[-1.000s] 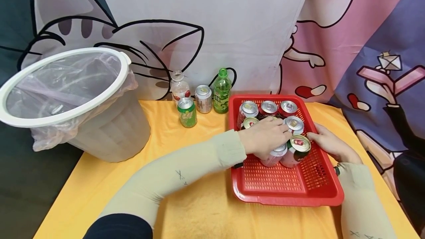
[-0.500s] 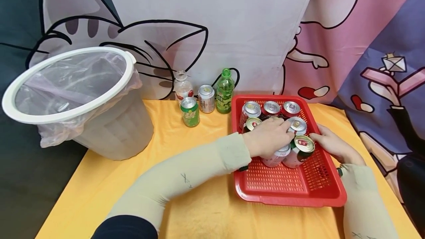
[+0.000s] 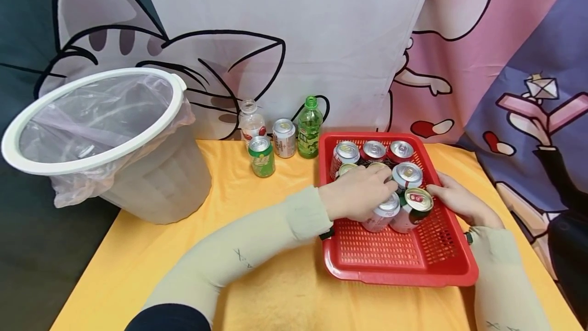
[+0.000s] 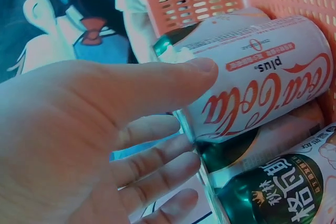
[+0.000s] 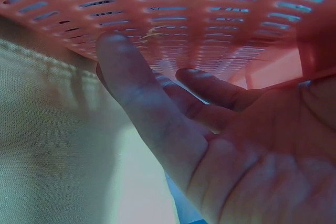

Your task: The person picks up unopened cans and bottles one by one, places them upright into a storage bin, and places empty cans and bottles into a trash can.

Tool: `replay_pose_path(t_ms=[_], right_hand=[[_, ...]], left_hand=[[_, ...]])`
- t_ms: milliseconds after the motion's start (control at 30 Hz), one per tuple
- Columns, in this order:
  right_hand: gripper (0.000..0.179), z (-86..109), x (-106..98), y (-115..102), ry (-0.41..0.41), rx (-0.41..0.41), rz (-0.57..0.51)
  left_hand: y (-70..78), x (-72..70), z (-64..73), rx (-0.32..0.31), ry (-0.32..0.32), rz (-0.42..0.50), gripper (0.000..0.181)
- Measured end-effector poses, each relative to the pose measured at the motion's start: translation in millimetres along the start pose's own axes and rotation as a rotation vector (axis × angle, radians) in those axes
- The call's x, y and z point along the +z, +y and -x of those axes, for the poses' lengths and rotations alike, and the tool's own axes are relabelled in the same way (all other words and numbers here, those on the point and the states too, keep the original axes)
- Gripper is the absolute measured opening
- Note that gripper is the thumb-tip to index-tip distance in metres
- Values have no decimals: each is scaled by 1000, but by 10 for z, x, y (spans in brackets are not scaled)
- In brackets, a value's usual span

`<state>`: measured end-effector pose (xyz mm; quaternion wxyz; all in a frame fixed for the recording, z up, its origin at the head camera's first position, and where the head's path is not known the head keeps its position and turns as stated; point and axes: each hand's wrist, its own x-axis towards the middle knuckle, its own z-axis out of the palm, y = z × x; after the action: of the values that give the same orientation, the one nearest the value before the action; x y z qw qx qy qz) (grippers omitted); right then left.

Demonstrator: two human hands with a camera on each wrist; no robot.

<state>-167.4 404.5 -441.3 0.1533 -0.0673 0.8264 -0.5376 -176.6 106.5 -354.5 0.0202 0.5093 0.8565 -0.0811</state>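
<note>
My left hand (image 3: pixel 356 195) lies over several drinks cans standing in a red plastic basket (image 3: pixel 399 279). Seen from the left wrist, its thumb touches the top edge of a white Coca-Cola Plus can (image 4: pixel 273 74). The other fingers extend loosely across the can tops. Beside that can stands a green-and-white can (image 3: pixel 411 214), its lettered label turned toward the left wrist camera. My right hand (image 3: pixel 461 203) holds the basket's right side, the thumb over the rim and the fingers against the outer slotted wall. The left hand partly hides the middle cans.
Left of the basket stand a green bottle (image 3: pixel 309 132), a silver can (image 3: pixel 284 139), a clear bottle (image 3: pixel 250 119) and a green can (image 3: pixel 262 160). A bin (image 3: pixel 161 188) with a plastic liner stands at the left of the yellow cloth (image 3: pixel 257 249).
My left hand has shifted slightly left and back across the cans, uncovering more of the Coca-Cola can and its neighbour's tops. The right hand stays on the basket.
</note>
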Motion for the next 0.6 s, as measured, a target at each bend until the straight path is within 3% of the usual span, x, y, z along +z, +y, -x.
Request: replay_pose_path(t_ms=[167,300,600], right_hand=[[45,1,8,-9,-6,-5,0],[46,10,13,-15,-9,7,-9],[45,12,6,-12,-11,-9,-10]], left_hand=[[-61,51,122,26,104,14,60],[-97,69,248,41,196,82,57],[-280,137,618,-43,404,296,44]])
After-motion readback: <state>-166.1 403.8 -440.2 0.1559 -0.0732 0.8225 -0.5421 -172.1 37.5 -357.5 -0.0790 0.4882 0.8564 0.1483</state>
